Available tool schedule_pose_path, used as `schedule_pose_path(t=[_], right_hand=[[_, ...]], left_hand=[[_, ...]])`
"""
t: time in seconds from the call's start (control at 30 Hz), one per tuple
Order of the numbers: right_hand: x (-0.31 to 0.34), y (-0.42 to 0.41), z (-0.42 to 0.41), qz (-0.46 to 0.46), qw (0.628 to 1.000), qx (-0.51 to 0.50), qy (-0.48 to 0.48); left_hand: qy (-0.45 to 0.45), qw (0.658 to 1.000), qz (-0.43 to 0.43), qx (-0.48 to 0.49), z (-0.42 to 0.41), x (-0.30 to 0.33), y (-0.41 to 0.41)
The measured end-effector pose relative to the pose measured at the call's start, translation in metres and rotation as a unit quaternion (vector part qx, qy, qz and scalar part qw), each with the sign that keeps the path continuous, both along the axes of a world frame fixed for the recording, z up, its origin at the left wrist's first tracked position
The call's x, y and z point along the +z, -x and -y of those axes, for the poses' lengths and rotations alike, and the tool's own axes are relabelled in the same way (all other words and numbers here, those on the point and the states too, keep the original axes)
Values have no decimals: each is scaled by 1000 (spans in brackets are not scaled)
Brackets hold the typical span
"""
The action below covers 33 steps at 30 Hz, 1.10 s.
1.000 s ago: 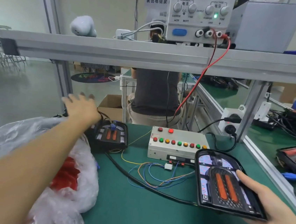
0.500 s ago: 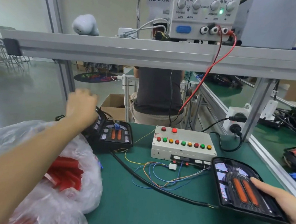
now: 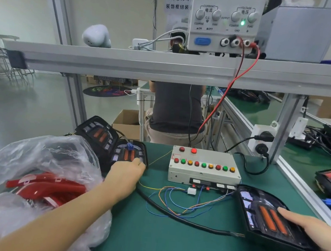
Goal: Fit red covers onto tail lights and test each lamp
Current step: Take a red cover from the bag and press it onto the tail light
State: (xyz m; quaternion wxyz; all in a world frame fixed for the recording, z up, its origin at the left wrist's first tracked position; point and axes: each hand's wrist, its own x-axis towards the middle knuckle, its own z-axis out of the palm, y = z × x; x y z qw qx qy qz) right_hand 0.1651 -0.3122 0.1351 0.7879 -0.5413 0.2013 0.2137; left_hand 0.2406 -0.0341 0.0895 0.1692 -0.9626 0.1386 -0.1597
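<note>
Am gripping wired lamp point(image 3: 129, 154) edge with left hand point(image 3: 125, 171), right hand point(image 3: 321, 235) holding bare lamp point(image 3: 269, 218); red cover point(image 3: 48, 186) needed next

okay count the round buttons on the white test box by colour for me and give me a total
On the white test box:
Red buttons: 5
Green buttons: 3
Amber buttons: 3
Total: 11
</note>
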Motion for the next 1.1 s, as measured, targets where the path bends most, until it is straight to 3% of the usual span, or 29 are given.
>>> schedule_pose_path(t=[0.03, 0.07, 0.1, 0.2, 0.27, 0.37, 0.4, 0.47, 0.53, 0.6, 0.67, 0.77, 0.93, 1.0, 1.1], right_hand=[[-12, 15, 67, -1, 990, 84, 110], [-36, 10, 101, 11, 991, -7, 130], [-39, 13, 106, 29, 982, -31, 182], [-53, 2, 127, 22, 953, 0, 304], [-60, -5, 133, 13, 943, 1, 332], [-67, -17, 146, 55, 882, -19, 468], [-72, -21, 146, 66, 854, -14, 516], [-88, -35, 160, 63, 835, -7, 547], [-101, -38, 173, 42, 843, -12, 535], [-104, -36, 179, 35, 887, -17, 459], [-102, -25, 175, 41, 919, -25, 391], [-76, -14, 158, 106, 919, -61, 374], [-7, -13, 79, 221, 938, -64, 260], [8, -26, 27, 231, 950, -17, 211], [12, -56, -52, 215, 956, 50, 192]], left_hand=[[18, 1000, 1, 19, -2, 2, 2], [3, 999, -6, 46, -3, -1, 3], [-5, 999, 0, 37, -5, -2, 4], [-41, 995, 78, -35, -4, 10, 7], [-12, 994, 105, -35, -7, 19, 3], [-48, 996, 78, 23, -23, 34, -7], [-30, 995, 76, 61, -32, 42, -11], [26, 982, 126, 138, -51, 61, -19], [87, 957, 158, 226, -76, 83, -31], [197, 926, 101, 306, -100, 97, -39], [369, 870, 15, 328, -119, 95, -46], [559, 763, -60, 318, -127, 81, -48], [663, 681, -55, 307, -127, 76, -49], [701, 638, -63, 312, -124, 79, -44], [739, 602, -63, 296, -117, 81, -36]])
